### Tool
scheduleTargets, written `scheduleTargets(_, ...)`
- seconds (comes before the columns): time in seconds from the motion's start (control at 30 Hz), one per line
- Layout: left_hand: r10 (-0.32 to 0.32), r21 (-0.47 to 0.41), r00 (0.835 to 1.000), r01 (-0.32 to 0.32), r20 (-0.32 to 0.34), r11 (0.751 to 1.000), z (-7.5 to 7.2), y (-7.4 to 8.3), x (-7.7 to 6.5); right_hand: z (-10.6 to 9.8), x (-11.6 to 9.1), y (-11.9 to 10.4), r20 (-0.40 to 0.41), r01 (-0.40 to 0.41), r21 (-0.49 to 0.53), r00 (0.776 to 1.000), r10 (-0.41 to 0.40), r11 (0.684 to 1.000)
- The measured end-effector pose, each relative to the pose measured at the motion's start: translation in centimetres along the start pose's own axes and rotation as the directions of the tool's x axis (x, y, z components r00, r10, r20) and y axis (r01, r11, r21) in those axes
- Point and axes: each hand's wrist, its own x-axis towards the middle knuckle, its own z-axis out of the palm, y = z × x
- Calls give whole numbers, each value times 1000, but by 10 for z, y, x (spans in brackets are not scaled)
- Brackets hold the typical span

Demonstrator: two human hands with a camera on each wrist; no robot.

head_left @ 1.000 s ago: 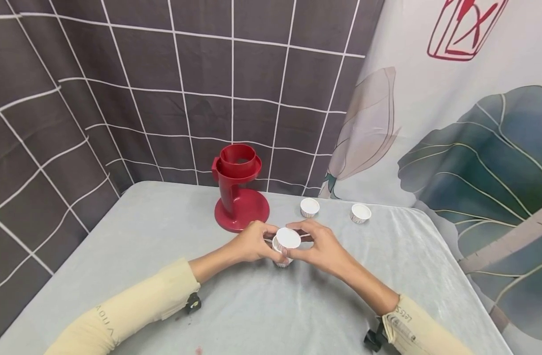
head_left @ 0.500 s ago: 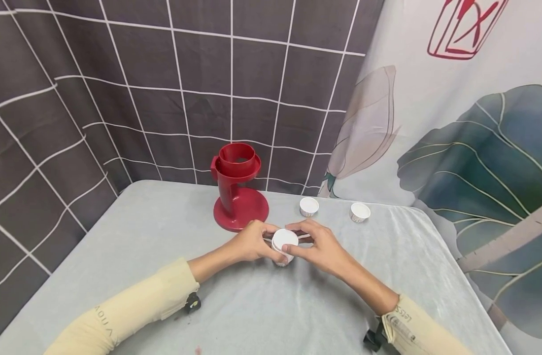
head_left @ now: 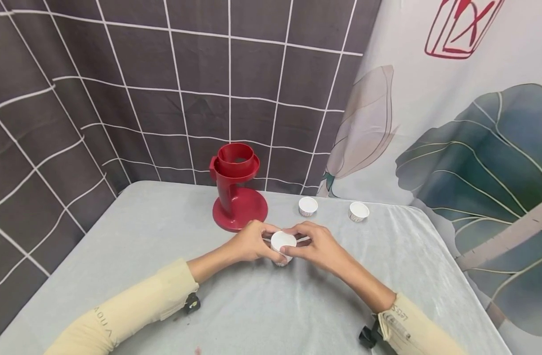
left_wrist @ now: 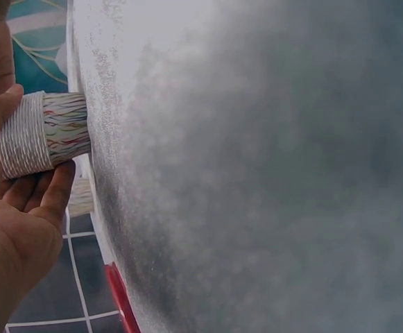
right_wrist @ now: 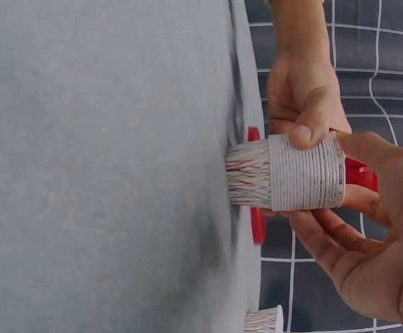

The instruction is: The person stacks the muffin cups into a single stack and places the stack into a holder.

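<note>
A stack of nested white paper baking cups (head_left: 283, 240) stands upright on the table between both hands. In the wrist views, many closely spaced rims show above coloured streaks on the lowest cup's side (right_wrist: 248, 173). My left hand (head_left: 252, 241) grips the stack from the left, thumb on the near side and fingers behind. From the right, my right hand (head_left: 319, 246) holds the top of the stack, its thumb at the near rim and fingers at the far side.
Two single white paper cups (head_left: 308, 206) (head_left: 358, 211) stand apart near the table's back edge. Behind the left hand is a red stand (head_left: 242, 209) with a round base and a ring-shaped top. Grey cloth covers the table (head_left: 164, 222); curtains hang behind it.
A cup held raised over the stack by the right hand has come down onto it and now sits level with the rims. The left hand keeps its grip.
</note>
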Motion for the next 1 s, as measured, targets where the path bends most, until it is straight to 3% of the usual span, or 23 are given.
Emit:
scheduleTargets(0.2, -13, -15, 1000, 13, 2, 1000, 0, 1, 0, -1, 3, 1, 29, -20, 5, 999, 19, 1000)
scheduleTargets(1.0, -20, -18, 1000, 20, 17, 1000, 0, 4, -2, 0, 5, 5, 25, -21, 33, 999, 20, 999)
